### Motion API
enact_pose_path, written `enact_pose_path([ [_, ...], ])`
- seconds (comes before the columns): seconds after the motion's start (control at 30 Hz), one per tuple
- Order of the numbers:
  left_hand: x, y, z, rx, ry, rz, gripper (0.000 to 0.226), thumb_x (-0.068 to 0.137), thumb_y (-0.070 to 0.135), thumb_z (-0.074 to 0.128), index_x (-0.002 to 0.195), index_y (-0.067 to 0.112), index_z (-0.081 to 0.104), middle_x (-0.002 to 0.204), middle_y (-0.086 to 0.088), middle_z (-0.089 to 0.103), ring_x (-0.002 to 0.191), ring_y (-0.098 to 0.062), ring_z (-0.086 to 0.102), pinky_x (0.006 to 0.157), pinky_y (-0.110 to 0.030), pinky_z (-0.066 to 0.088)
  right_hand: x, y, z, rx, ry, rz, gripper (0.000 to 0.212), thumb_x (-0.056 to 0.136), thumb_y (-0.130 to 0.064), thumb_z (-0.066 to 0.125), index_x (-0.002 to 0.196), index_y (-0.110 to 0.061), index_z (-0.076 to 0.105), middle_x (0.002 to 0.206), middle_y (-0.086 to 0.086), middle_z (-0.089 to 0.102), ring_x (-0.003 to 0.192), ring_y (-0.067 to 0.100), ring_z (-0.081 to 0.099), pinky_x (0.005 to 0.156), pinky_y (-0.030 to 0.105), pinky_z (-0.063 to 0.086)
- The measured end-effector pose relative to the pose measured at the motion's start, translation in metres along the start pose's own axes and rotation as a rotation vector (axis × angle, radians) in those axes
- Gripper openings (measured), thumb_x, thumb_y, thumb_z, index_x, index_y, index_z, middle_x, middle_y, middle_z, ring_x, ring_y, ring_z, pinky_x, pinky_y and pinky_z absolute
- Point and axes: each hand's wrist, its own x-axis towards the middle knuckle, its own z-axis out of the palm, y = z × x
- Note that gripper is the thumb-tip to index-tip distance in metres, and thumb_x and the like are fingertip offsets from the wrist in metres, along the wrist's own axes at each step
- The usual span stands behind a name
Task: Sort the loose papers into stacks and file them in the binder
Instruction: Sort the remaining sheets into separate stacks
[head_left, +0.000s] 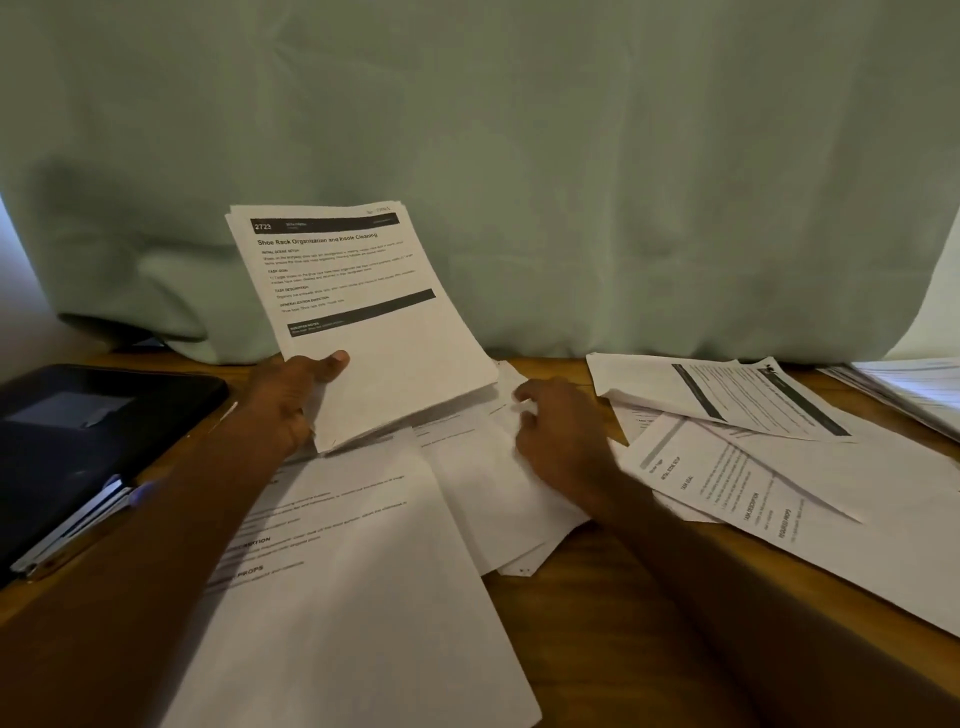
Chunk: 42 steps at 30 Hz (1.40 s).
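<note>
My left hand (291, 400) grips a thin stack of printed sheets (358, 312) by its lower left edge, thumb on top, and holds it tilted up above the wooden table (597, 623). The top sheet is headed "Shoe Rack Organization and Insole Cleaning". My right hand (558, 436) rests on loose white papers (483, 483) just right of the held stack, its fingers curled around the edge of a small sheet. More loose papers (363, 597) lie spread under both forearms. A dark closed binder (78, 441) lies at the left edge of the table.
Another spread of printed pages (753, 457) covers the right side of the table, with a further pile (914, 395) at the far right. A pale green curtain (519, 182) hangs right behind the table. Bare wood shows between my forearms.
</note>
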Motion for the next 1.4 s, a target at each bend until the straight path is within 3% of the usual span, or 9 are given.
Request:
enact_pose_path([
  [0.07, 0.008, 0.003, -0.013, 0.039, 0.054, 0.008, 0.078, 0.066, 0.03, 0.092, 0.134, 0.011, 0.059, 0.133, -0.01, 0.064, 0.12, -0.033, 0.06, 0.104, -0.051, 0.046, 0.014, 0.014, -0.005, -0.166, 0.009, 0.058, 0.035, 0.1, -0.035, 0.058, 0.131, -0.02, 0.061, 0.136, 0.004, 0.059, 0.125, 0.026, 0.053, 0.105, 0.039, 0.044],
  [0.23, 0.016, 0.015, -0.034, 0.176, 0.137, 0.031, 0.03, 0.09, 0.022, 0.077, 0.112, 0.013, 0.06, 0.118, -0.008, 0.063, 0.103, -0.028, 0.061, 0.087, -0.039, 0.051, 0.033, 0.024, -0.005, -0.371, -0.167, 0.149, 0.063, 0.097, -0.063, 0.052, 0.137, -0.014, 0.051, 0.144, 0.014, 0.044, 0.138, 0.037, 0.039, 0.112, 0.053, 0.037],
  [0.37, 0.038, 0.009, -0.053, 0.162, 0.064, 0.04, 0.076, 0.067, 0.041, 0.088, 0.131, 0.011, 0.06, 0.127, -0.007, 0.068, 0.119, -0.031, 0.061, 0.106, -0.05, 0.046, 0.042, 0.028, 0.0, -0.29, -0.128, 0.15, 0.056, 0.095, -0.061, 0.057, 0.131, -0.018, 0.054, 0.135, 0.008, 0.058, 0.127, 0.032, 0.052, 0.106, 0.048, 0.043],
  [0.63, 0.065, -0.001, -0.075, 0.111, 0.048, 0.016, 0.101, 0.039, 0.043, 0.101, 0.128, 0.016, 0.063, 0.123, -0.007, 0.072, 0.117, -0.035, 0.063, 0.103, -0.062, 0.046, 0.035, 0.041, -0.012, -0.064, 0.159, 0.188, 0.04, 0.091, -0.043, 0.072, 0.123, -0.02, 0.065, 0.123, 0.006, 0.069, 0.112, 0.031, 0.063, 0.086, 0.036, 0.047],
  [0.8, 0.017, 0.014, -0.041, 0.184, 0.093, 0.059, 0.055, 0.086, 0.02, 0.081, 0.134, 0.004, 0.059, 0.131, -0.014, 0.065, 0.122, -0.035, 0.06, 0.11, -0.055, 0.044, 0.035, 0.049, -0.022, 0.179, 0.345, 0.198, 0.027, 0.091, -0.034, 0.073, 0.115, -0.022, 0.07, 0.117, 0.002, 0.071, 0.108, 0.029, 0.063, 0.08, 0.033, 0.038],
  [0.93, 0.017, 0.013, -0.038, 0.169, 0.064, 0.086, 0.066, 0.074, 0.029, 0.085, 0.131, 0.006, 0.062, 0.128, -0.014, 0.067, 0.12, -0.037, 0.062, 0.109, -0.057, 0.045, 0.038, 0.05, -0.025, 0.403, 0.397, 0.175, 0.022, 0.093, -0.031, 0.073, 0.111, -0.019, 0.066, 0.114, 0.004, 0.071, 0.102, 0.024, 0.063, 0.081, 0.032, 0.04],
  [1.1, 0.014, 0.019, -0.032, 0.136, 0.085, 0.071, 0.05, 0.088, 0.011, 0.077, 0.134, 0.005, 0.06, 0.13, -0.015, 0.066, 0.121, -0.036, 0.061, 0.109, -0.057, 0.044, 0.03, 0.041, -0.027, -0.085, 0.492, -0.137, 0.016, 0.102, -0.034, 0.057, 0.103, -0.025, 0.069, 0.093, -0.003, 0.072, 0.088, 0.024, 0.067, 0.071, 0.033, 0.043],
  [1.3, -0.001, 0.023, -0.019, 0.067, -0.007, 0.127, 0.046, 0.091, 0.007, 0.072, 0.136, 0.009, 0.06, 0.125, -0.008, 0.068, 0.11, -0.027, 0.065, 0.096, -0.041, 0.049, 0.032, 0.025, -0.045, 0.464, 0.859, -0.107, 0.017, 0.1, -0.033, 0.065, 0.107, -0.022, 0.075, 0.095, -0.008, 0.074, 0.085, 0.01, 0.068, 0.076, 0.029, 0.055],
  [1.4, -0.013, 0.025, -0.006, 0.032, -0.099, 0.157, 0.047, 0.091, 0.006, 0.069, 0.136, 0.014, 0.061, 0.123, -0.003, 0.069, 0.106, -0.017, 0.067, 0.091, -0.035, 0.051, 0.036, 0.029, -0.063, 0.805, 0.954, -0.063, 0.012, 0.096, -0.026, 0.071, 0.107, -0.022, 0.076, 0.098, -0.011, 0.074, 0.089, -0.001, 0.068, 0.078, 0.012, 0.051],
])
